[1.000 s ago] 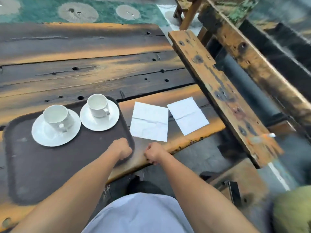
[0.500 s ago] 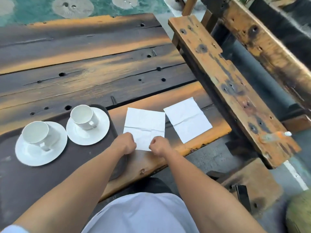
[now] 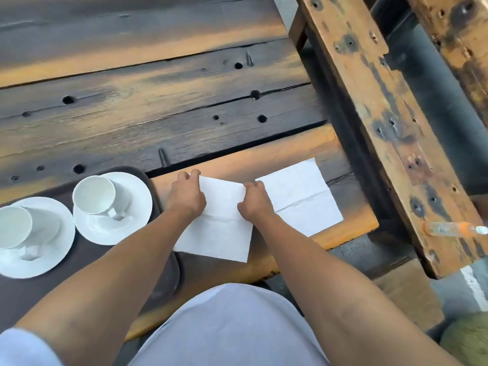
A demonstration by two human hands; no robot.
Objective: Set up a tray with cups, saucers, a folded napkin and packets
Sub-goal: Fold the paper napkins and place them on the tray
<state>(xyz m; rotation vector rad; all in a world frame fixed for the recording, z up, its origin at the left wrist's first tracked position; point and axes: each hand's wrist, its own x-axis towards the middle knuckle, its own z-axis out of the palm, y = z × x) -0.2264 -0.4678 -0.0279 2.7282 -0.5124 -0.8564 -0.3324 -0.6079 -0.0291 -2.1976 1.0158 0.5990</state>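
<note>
Only the head view here, so here's what we're seeing: the left hand [image 3: 186, 195] and right hand [image 3: 253, 200] each pinch a far corner of the near napkin [image 3: 219, 231], which lies on the wooden table [image 3: 158, 107] just beside the tray [image 3: 26, 291], not on it yet. Our worry is the fold. The paper looks thin and already creased, so if one hand pulls ahead of the other we'd guess it folds crooked or tears. The right hand also sits right at the edge of the second napkin [image 3: 301, 199] and could drag it along. Both cups [image 3: 95, 192] are upright on their saucers [image 3: 134, 223] on the tray, near the left elbow, so a sloppy arm swing could knock them. We can't spot any packets. Compared with a second ago, the hands went from fists near the table's front edge, to the napkin's near edge, and now up to its far edge.
</note>
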